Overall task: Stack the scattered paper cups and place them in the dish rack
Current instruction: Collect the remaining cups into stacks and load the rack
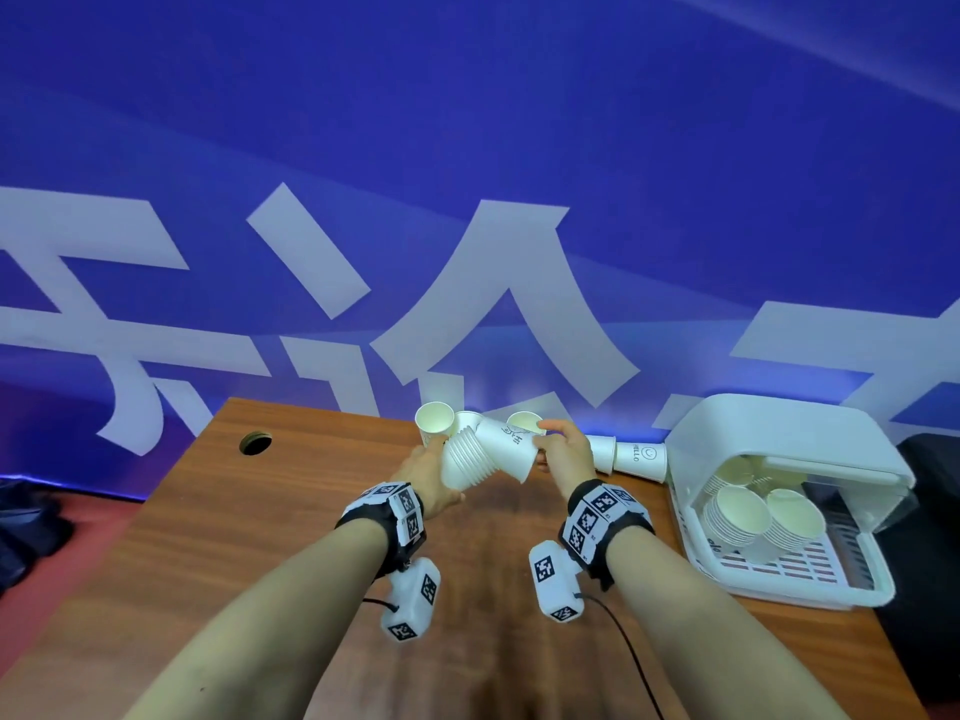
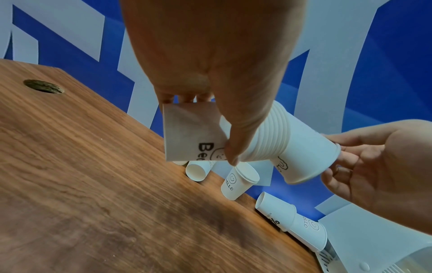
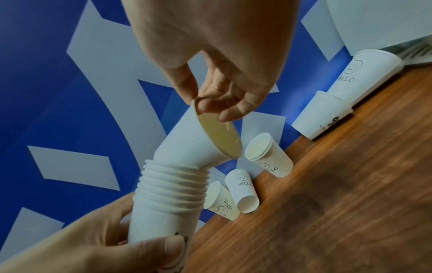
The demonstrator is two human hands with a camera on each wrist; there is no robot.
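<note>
My left hand (image 1: 428,472) grips a stack of white paper cups (image 1: 462,462) held on a slant above the back of the wooden table (image 1: 249,553). My right hand (image 1: 550,444) pinches the rim of a single cup (image 1: 506,449) whose base sits crooked in the stack's open end. In the right wrist view the thumb and fingers (image 3: 230,115) pinch that cup (image 3: 187,140) at its rim, above the ribbed stack (image 3: 168,186). In the left wrist view my left hand (image 2: 210,129) wraps the stack (image 2: 194,129). The white dish rack (image 1: 810,595) stands at the right with stacks of cups inside.
Loose cups stand or lie along the table's back edge: one upright (image 1: 434,418), another (image 1: 524,420), and two nested cups on their side (image 1: 639,459) by the rack. A cable hole (image 1: 255,442) is at the far left. A blue banner wall rises behind.
</note>
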